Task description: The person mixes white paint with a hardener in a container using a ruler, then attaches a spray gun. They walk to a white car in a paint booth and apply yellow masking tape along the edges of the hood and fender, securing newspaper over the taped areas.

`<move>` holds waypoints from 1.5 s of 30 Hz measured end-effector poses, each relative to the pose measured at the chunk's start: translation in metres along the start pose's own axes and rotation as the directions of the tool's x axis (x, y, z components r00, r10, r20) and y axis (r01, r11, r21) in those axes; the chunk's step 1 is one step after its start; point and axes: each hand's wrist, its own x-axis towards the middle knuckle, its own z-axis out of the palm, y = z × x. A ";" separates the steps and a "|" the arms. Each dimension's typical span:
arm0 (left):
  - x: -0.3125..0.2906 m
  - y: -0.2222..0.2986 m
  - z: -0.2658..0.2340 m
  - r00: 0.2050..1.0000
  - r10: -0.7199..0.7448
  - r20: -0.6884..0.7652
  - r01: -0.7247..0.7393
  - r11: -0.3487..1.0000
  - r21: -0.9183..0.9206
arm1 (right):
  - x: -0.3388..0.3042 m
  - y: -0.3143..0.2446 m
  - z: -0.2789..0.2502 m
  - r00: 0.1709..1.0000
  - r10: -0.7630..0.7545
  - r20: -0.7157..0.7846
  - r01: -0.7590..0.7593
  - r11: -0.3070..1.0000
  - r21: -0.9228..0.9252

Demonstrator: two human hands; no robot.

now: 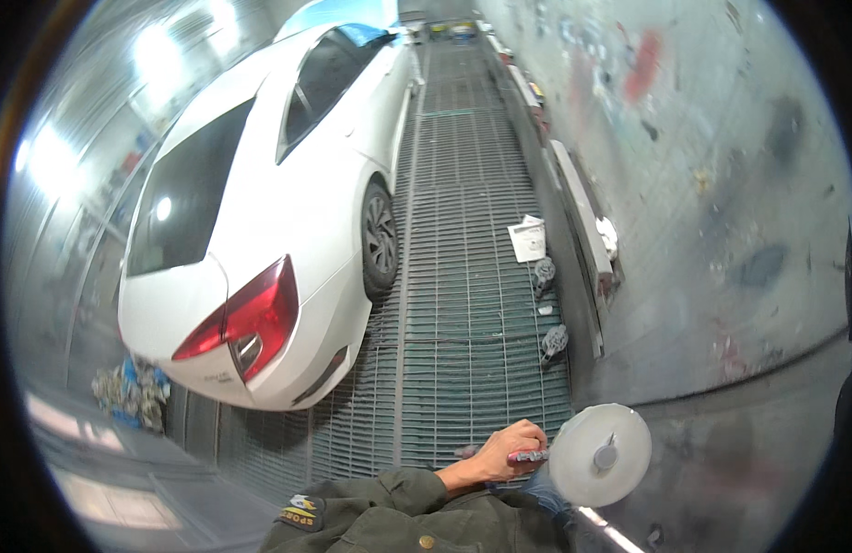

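Observation:
My left hand (509,453) reaches across in front of me at the bottom of the view, its fingers curled round a red-and-grey metal part. That part meets a spray gun with a white round cup (573,475) on top, whose lid has a grey knob in its middle. A shiny metal bar (610,530) sticks out below the cup. What lies under the cup is hidden. My right hand does not show. The dark green sleeve (380,502) of my left arm runs along the lower edge.
A white car (297,212) stands at the left, its red tail light (260,318) and rear wheel (380,240) nearest. The floor is a metal grating (463,304). Along the stained right wall run a ledge (578,221), a paper sheet (529,241) and two grey lumps. Crumpled sheeting (135,396) lies behind the car.

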 end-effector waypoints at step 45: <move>0.017 -0.031 0.511 0.180 0.601 0.779 0.030 0.788 -0.615 | -0.162 0.105 -0.223 0.776 -0.488 -0.399 0.397 0.870 -0.293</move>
